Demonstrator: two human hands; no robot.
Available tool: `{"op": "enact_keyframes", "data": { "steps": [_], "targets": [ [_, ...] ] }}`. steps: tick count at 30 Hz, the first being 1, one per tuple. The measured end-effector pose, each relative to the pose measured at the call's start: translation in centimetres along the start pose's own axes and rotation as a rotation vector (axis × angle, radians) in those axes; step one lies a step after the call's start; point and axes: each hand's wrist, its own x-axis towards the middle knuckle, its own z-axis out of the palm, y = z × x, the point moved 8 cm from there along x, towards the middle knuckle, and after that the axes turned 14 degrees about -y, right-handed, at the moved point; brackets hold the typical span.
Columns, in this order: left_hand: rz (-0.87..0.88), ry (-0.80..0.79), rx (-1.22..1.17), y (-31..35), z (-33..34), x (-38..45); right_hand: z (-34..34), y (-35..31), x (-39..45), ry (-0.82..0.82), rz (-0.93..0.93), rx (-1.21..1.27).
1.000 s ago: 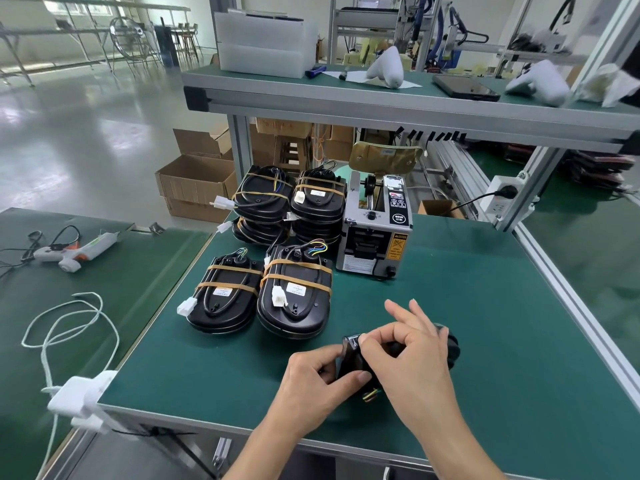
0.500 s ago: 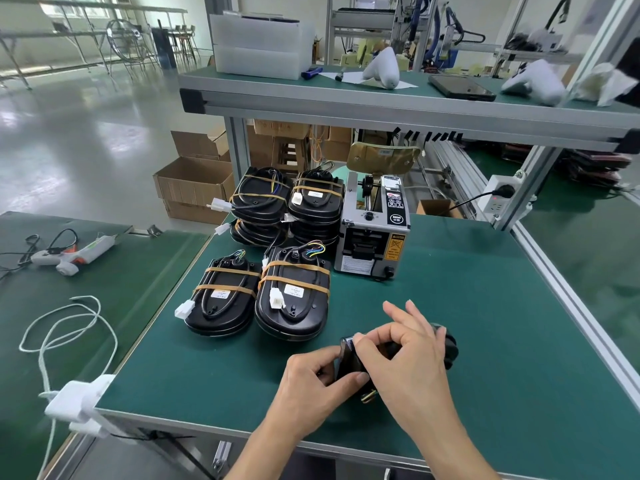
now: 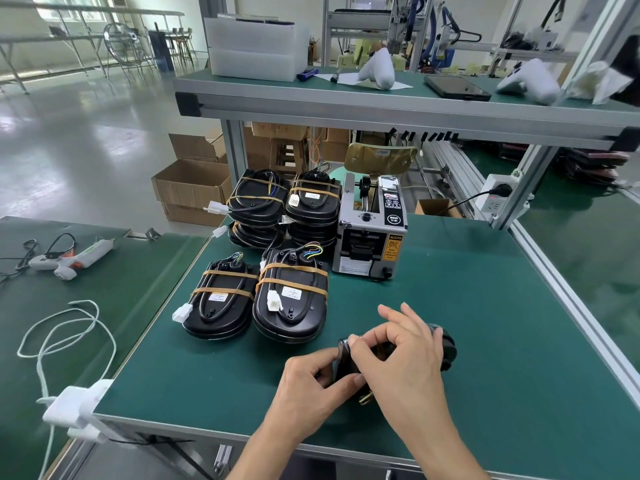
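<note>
A black plastic unit lies on the green mat near the front edge, mostly hidden under my hands. My left hand grips its left end, thumb and fingers curled round it. My right hand lies over its top, thumb and forefinger pinching at the upper left edge. A tan rubber band end pokes out below. Several finished black units bound with tan rubber bands sit in stacks just beyond.
A grey tape dispenser machine stands behind the hands. White power strip with cable hangs at the table's left front corner. A glue gun lies on the left table. An upper shelf spans overhead; aluminium rail borders the right.
Both hands stay on the black unit in nearly the same grip; the view has shifted slightly. No clear movement of the unit.
</note>
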Motion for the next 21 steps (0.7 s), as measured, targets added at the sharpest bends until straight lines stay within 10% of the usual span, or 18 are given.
{"op": "enact_keyframes", "data": {
  "steps": [21],
  "targets": [
    [-0.005,-0.001,0.032,0.2,-0.1,0.0,-1.7,0.9,-0.7,0.1,-0.129,0.081]
  ]
}}
